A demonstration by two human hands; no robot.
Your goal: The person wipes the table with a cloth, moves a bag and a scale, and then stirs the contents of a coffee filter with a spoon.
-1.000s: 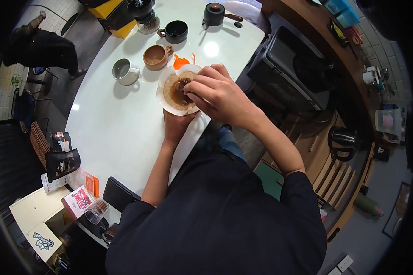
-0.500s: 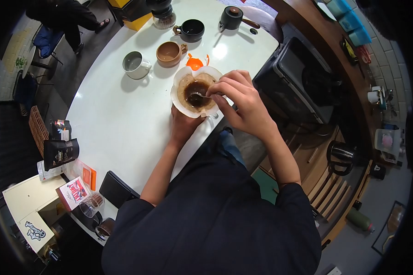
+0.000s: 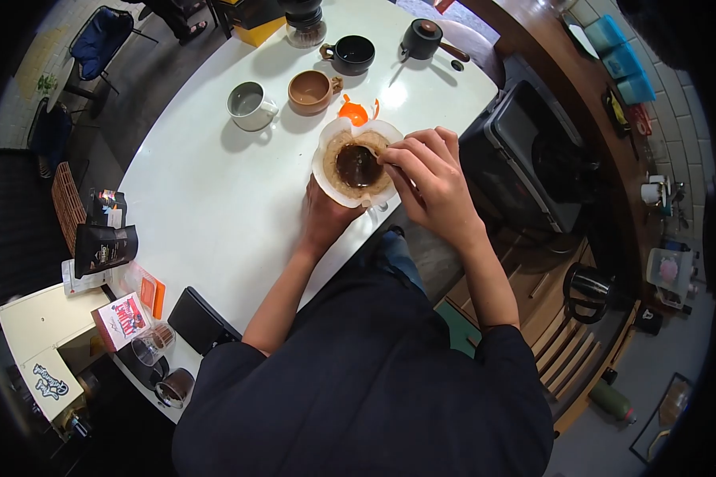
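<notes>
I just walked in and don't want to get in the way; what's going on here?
The person's left hand supports a paper filter holding dark liquid, near the edge of the white table. Their right hand pinches a slim utensil over it; its tip can't be made out. Grey, brown and black mugs stand beyond.

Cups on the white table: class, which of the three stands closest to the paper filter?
The brown cup, standing between the grey mug and the black cup; both of those sit farther from the paper filter.
</notes>
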